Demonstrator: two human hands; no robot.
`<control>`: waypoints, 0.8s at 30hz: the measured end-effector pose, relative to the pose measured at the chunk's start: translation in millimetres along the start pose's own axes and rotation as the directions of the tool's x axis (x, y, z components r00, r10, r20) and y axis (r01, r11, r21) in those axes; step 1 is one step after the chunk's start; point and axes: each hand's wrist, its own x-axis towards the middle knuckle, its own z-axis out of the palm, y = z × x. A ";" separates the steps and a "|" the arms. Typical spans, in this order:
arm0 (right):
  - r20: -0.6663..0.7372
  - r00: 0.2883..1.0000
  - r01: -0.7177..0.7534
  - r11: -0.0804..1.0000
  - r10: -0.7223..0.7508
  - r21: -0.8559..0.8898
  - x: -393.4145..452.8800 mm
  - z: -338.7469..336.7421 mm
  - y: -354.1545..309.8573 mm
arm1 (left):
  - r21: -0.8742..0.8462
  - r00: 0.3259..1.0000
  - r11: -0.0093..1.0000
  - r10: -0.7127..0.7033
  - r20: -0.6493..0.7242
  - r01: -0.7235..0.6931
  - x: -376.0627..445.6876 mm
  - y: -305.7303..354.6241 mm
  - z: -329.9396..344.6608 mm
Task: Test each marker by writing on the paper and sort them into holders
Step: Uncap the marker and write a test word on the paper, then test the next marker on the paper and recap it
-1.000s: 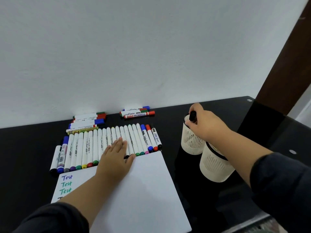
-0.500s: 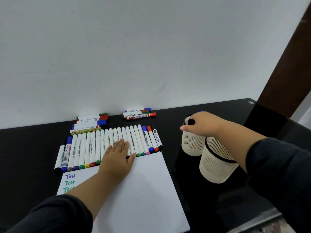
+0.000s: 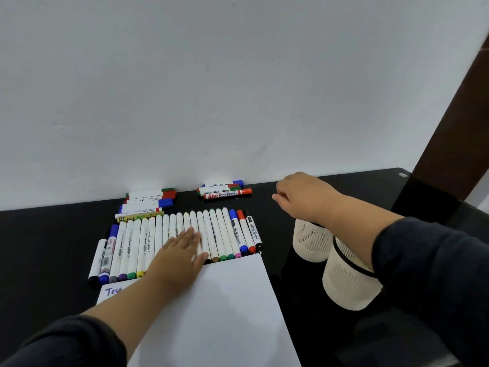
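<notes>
Your left hand (image 3: 177,256) lies flat, fingers straight and together, palm down across the far edge of the white sheet of paper (image 3: 211,313) and the near ends of several markers; it grips nothing. The long row of white-barrelled markers with coloured caps (image 3: 169,234) lies side by side on the glossy black table (image 3: 47,247), just beyond the far edge of the paper. At the right end of the row lie three slimmer whiteboard markers, capped blue (image 3: 237,231), red (image 3: 245,233) and black (image 3: 254,233). The word "Test" in blue ink (image 3: 113,290) shows at the paper's left edge, beside your forearm.

Your right hand (image 3: 304,197) hangs above the far white slotted plastic holder (image 3: 311,242), fingers loosely curled downward, with nothing visible in them. The near white slotted holder with a black rim band (image 3: 346,284) stands just beside the far one, partly behind your dark sleeve (image 3: 436,274). Their contents cannot be seen.

Two small stacks of markers rest against the white wall (image 3: 238,88): the left stack (image 3: 148,201) just beyond the row, the right stack (image 3: 225,190) with a red-capped marker nearest you.
</notes>
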 end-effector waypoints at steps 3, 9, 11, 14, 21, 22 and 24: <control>-0.004 0.995 0.096 0.994 -0.097 -0.047 19.6 7.6 -14.8 | -0.077 0.997 0.997 -0.011 -0.076 0.005 -1.8 -2.0 6.9; 0.013 0.973 0.229 0.971 -0.228 -0.075 66.3 34.3 -49.4 | -0.085 0.997 0.996 -0.003 -0.076 -0.003 2.8 -6.2 10.0; 0.011 0.970 0.243 0.969 -0.243 -0.053 80.1 44.1 -59.5 | -0.073 0.996 0.997 -0.008 -0.084 0.002 4.0 -7.6 12.2; 0.010 0.964 0.266 0.963 -0.266 -0.046 100.9 59.9 -70.3 | -0.070 0.995 0.998 -0.009 -0.100 0.002 5.3 -9.0 13.9; 0.006 0.981 0.194 0.981 -0.194 -0.006 143.2 90.9 -69.8 | -0.094 0.993 0.996 0.003 -0.122 -0.015 2.6 -10.6 14.7; 0.004 0.985 0.175 0.985 -0.175 -0.003 149.6 94.7 -68.9 | -0.095 0.992 0.995 0.005 -0.127 -0.017 2.2 -10.3 14.1; 0.011 0.989 0.145 0.989 -0.145 -0.008 163.6 102.0 -66.0 | -0.095 0.992 0.995 0.007 -0.122 -0.018 2.2 -10.2 13.5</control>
